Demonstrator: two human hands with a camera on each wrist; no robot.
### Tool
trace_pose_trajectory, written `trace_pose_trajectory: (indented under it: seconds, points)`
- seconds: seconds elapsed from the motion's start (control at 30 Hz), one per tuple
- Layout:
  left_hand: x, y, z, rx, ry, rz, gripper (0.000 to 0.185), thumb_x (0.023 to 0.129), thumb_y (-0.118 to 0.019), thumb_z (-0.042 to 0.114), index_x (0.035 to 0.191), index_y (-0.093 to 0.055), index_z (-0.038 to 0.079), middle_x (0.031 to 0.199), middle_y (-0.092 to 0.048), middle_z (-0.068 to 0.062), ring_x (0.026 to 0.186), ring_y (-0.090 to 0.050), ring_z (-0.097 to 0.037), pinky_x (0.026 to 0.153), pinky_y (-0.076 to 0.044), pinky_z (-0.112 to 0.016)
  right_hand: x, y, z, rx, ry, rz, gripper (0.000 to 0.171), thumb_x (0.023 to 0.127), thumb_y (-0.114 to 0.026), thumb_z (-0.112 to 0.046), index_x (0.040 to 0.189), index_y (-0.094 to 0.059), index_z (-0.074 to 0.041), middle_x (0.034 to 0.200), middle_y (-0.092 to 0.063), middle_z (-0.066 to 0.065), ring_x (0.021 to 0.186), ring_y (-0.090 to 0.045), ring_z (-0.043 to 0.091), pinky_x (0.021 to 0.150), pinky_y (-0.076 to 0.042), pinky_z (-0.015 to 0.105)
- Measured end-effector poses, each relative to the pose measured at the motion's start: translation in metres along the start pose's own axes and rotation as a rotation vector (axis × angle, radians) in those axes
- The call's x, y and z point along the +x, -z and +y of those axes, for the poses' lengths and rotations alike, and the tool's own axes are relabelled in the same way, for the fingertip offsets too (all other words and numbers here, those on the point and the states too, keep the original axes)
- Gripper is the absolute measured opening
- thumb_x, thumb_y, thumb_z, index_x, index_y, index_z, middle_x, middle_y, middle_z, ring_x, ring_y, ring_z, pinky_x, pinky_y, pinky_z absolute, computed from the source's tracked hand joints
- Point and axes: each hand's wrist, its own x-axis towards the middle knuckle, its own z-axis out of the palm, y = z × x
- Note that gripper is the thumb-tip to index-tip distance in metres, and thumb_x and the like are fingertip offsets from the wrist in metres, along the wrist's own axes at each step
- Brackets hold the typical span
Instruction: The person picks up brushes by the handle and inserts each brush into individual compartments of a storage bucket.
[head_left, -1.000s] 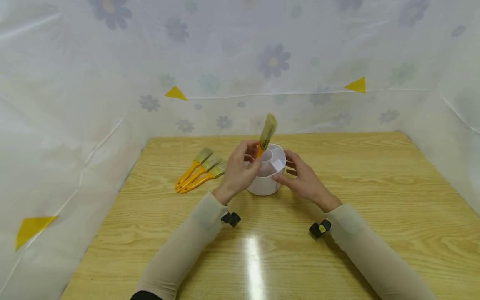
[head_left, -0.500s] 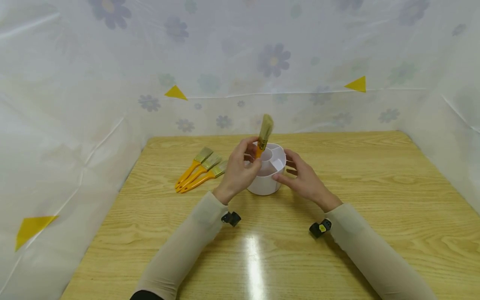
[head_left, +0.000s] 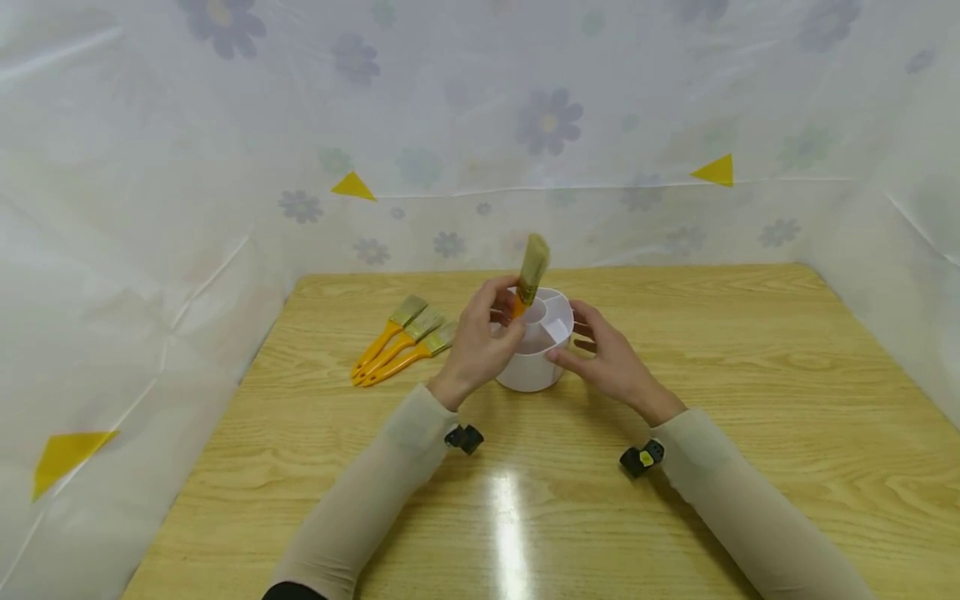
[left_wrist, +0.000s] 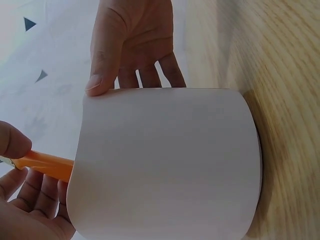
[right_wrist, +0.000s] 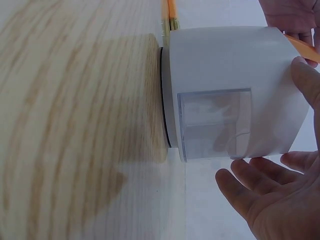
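Head view: your left hand [head_left: 483,340] pinches a flat paintbrush with an orange handle and pale bristles [head_left: 533,268], bristles up and slightly tilted, above a round white plastic holder with inner compartments [head_left: 529,372]. The holder stands upright on the wood-grain table [head_left: 570,492]. Your right hand [head_left: 609,360] grasps its right side, thumb at the near rim. Three similar orange-handled brushes [head_left: 408,339] lie fanned on the table, to the left of the holder. Tally: one brush at the holder, not let go; three untouched. No other brush sticks up from the holder, though your left hand covers part of it.

Left wrist view: the orange handle runs down past the rim and out of sight. Judged partly inserted; which compartment, you cannot tell from here.

Right wrist view: your fingertips touch the holder beside a clear window-like panel [right_wrist: 215,125], steadying it, I judge. Releasing the brush is not yet done.
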Motion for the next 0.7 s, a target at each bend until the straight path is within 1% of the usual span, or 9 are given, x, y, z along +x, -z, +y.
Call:
trace_pose_trajectory:
  seconds: [0.07,0.17,0.27,0.37,0.53,0.7]
  points:
    - [0.0,0.0,-0.002,0.008,0.007,-0.006,0.049,0.083,-0.058,-0.005,0.13,-0.051,0.006,0.098,-0.058,-0.013,0.087,-0.056,-0.021,0.074,-0.051,-0.038,-0.002,0.0,-0.008,0.002,-0.007,-0.006,0.079,0.087,-0.069,-0.036,0.15,-0.025,-0.02,0.146,-0.037,0.009,0.13,-0.041,0.035,0.1,-0.038,0.056]
    - [0.0,0.0,-0.003,0.02,0.0,-0.006,0.048,0.083,-0.058,-0.004,0.13,-0.051,0.006,0.097,-0.057,-0.01,0.086,-0.055,-0.018,0.074,-0.051,-0.034,-0.006,0.001,-0.022,0.005,-0.01,-0.014,0.078,0.089,-0.069,-0.028,0.151,-0.024,-0.013,0.146,-0.036,0.015,0.129,-0.04,0.039,0.1,-0.037,0.058]
    - [0.0,-0.001,-0.002,0.024,-0.022,-0.001,0.049,0.081,-0.058,-0.004,0.129,-0.051,0.004,0.096,-0.056,-0.01,0.083,-0.055,-0.018,0.072,-0.05,-0.033,-0.009,0.002,-0.032,0.001,-0.007,-0.018,0.077,0.089,-0.068,-0.024,0.15,-0.024,-0.009,0.146,-0.035,0.018,0.129,-0.04,0.041,0.099,-0.037,0.058]
    - [0.0,-0.001,-0.003,0.024,-0.039,0.005,0.049,0.079,-0.058,-0.006,0.127,-0.051,0.002,0.096,-0.056,-0.011,0.081,-0.054,-0.02,0.072,-0.05,-0.034,-0.01,0.003,-0.035,-0.007,-0.006,-0.021,0.076,0.09,-0.068,-0.023,0.15,-0.023,-0.008,0.146,-0.035,0.019,0.129,-0.04,0.041,0.099,-0.038,0.058]
    - [-0.001,-0.002,-0.004,0.047,-0.049,0.01,0.05,0.078,-0.057,-0.007,0.126,-0.051,0.001,0.097,-0.056,-0.011,0.082,-0.054,-0.02,0.073,-0.049,-0.036,-0.008,0.002,-0.031,0.002,0.008,-0.02,0.077,0.09,-0.068,-0.022,0.15,-0.023,-0.008,0.146,-0.035,0.019,0.13,-0.039,0.041,0.099,-0.037,0.058]
    - [-0.002,-0.002,-0.005,0.087,-0.055,0.005,0.048,0.078,-0.056,-0.005,0.125,-0.053,0.002,0.098,-0.057,-0.009,0.085,-0.053,-0.018,0.075,-0.046,-0.037,-0.002,0.0,-0.009,0.003,0.01,-0.011,0.078,0.088,-0.069,-0.03,0.151,-0.024,-0.016,0.146,-0.036,0.013,0.13,-0.039,0.037,0.1,-0.036,0.057]
